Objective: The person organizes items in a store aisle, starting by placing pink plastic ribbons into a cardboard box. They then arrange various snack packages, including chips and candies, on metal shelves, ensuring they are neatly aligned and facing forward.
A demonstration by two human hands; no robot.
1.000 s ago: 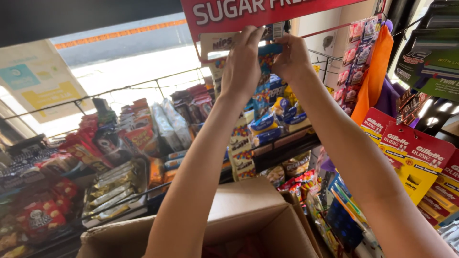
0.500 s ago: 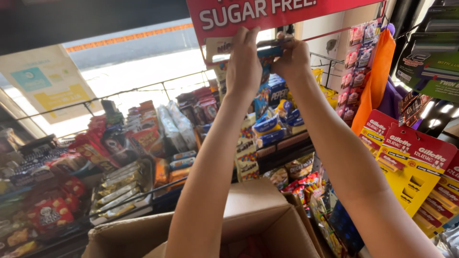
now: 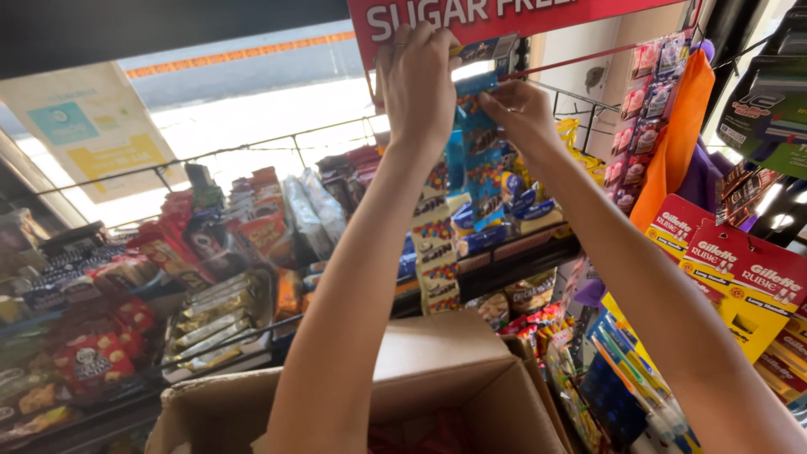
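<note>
Blue candy strip [image 3: 476,151] pinched between both raised hands [image 3: 471,88].

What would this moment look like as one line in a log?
left hand: raised at red sign | right hand: pinching blue candy packet strip | strip: hanging from display rack top | open cardboard box: below

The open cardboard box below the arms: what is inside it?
Inside the cardboard box, only something red shows at the bottom. The left arm covers the rest.
</note>
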